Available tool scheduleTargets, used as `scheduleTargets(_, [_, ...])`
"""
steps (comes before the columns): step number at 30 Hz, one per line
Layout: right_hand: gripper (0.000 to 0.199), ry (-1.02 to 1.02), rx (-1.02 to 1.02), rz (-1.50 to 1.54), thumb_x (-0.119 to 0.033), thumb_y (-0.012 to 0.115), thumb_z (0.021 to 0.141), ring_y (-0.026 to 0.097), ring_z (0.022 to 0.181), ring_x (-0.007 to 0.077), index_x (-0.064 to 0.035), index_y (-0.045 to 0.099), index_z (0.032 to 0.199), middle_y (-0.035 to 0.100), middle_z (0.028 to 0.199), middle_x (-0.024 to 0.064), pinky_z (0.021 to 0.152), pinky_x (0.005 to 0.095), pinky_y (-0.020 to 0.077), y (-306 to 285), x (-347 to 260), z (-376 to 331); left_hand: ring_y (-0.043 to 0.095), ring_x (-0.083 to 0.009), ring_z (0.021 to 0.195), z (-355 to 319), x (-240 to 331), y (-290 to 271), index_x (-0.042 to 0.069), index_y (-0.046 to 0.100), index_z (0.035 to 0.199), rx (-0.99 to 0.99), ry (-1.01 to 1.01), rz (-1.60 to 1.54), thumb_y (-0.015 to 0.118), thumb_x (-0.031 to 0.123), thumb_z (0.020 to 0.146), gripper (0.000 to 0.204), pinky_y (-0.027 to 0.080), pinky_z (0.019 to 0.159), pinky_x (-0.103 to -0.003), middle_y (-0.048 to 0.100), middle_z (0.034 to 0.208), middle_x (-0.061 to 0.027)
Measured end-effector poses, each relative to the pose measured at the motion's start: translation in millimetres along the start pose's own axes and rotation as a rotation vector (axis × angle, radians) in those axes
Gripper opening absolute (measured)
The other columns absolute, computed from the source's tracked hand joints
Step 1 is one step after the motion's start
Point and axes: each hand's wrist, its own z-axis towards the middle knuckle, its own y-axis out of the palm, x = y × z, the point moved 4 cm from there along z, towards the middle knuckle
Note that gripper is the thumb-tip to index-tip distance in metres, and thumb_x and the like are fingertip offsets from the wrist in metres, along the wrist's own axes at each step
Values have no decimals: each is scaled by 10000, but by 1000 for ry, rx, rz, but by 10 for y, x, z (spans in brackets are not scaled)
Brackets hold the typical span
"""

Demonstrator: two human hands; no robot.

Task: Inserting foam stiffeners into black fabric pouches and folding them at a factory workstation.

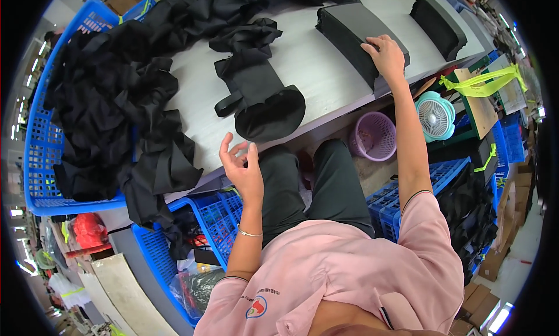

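My left hand (242,167) is raised near the table's front edge, fingers apart and curved, holding nothing. Just beyond it lies a black sewn fabric piece (256,91) with a rounded end and a small side loop. A trail of gathered black fabric (247,38) runs back from it. Out to the right, my right hand (386,57) rests on a long stack of flat black fabric pieces (355,23). Its fingers are bent over the top, thumb and forefinger slightly apart, with no piece visibly lifted.
A heap of black fabric (110,97) fills a blue basket (43,167) at left. Another black stack (439,27) sits farther right on the pale table (201,91). Below are a purple bin (375,136), a turquoise fan (435,116) and further blue baskets (218,219).
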Motion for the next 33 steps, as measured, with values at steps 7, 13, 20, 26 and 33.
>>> scheduleTargets(7, [144,-222,221,-118,-203,638,884,651,833,289,-73,630,823,643,867,93,712,401,543,-353,-547,-520,611,-104,961,-374,-59,181,-7,521,1336,-272,-185,-204,642,66,952,409,509,745,-219,604,1228,-95])
scheduleTargets(13, [96,-210,-134,138,-67,593,856,638,836,302,-44,525,920,580,984,129,640,395,552,-519,-1367,-2102,486,-229,1305,-875,-356,632,-7,383,1482,-683,-632,-466,443,500,1042,674,427,1047,-396,494,1433,-136])
scheduleTargets(20, [178,6,-494,610,-124,550,978,650,961,399,-12,505,1108,573,1324,221,751,451,548,-994,-1668,-3062,515,-232,1284,-1258,-571,800,78,482,1404,-771,-1136,-691,519,672,923,765,423,1081,-407,565,1356,-109])
scheduleTargets(26, [137,345,-678,1128,-129,565,988,663,828,204,1,571,1032,675,1158,144,730,321,516,-1099,-1494,-3210,493,-357,1337,-1132,-112,780,11,401,1473,-989,-905,-1043,629,489,947,746,467,1071,-473,488,1445,-227])
scheduleTargets(33, [310,229,-196,739,-143,706,903,584,659,183,-15,614,1170,611,1094,108,661,282,491,-1104,-1606,-2968,709,-219,904,-869,43,567,-10,661,1109,-545,-872,-734,744,185,881,312,598,826,-375,717,1044,-126])
